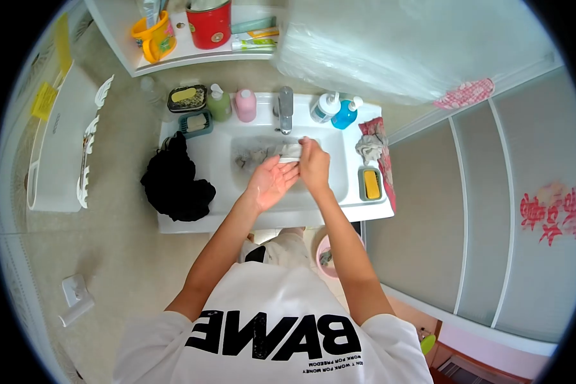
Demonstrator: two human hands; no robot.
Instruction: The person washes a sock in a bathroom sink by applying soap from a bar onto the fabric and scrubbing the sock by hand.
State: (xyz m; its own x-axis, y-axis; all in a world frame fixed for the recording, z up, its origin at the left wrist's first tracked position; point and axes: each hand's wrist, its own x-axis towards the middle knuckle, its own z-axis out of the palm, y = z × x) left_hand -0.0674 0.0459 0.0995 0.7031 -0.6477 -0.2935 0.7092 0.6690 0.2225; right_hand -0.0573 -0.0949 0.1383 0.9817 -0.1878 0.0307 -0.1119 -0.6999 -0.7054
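Over the washbasin (339, 182), my right hand (315, 165) is closed on a wet-looking white cloth (290, 152). My left hand (272, 184) lies palm up just beside it, its fingers stretched out toward my right hand. The left thumb is close to the cloth; whether it touches cannot be told. A greyish crumpled cloth (253, 157) lies in the basin behind my left hand. The tap (285, 110) stands above the basin at the back. I cannot make out what kind of garment the white cloth is.
Black clothing (178, 182) hangs over the counter's left side. Soap dishes (196, 123), a green bottle (219, 104), a pink bottle (246, 105), a white pump bottle (326, 107) and a blue one (347, 113) line the back. Yellow soap (372, 184) sits right. A pink bucket (325, 256) stands below.
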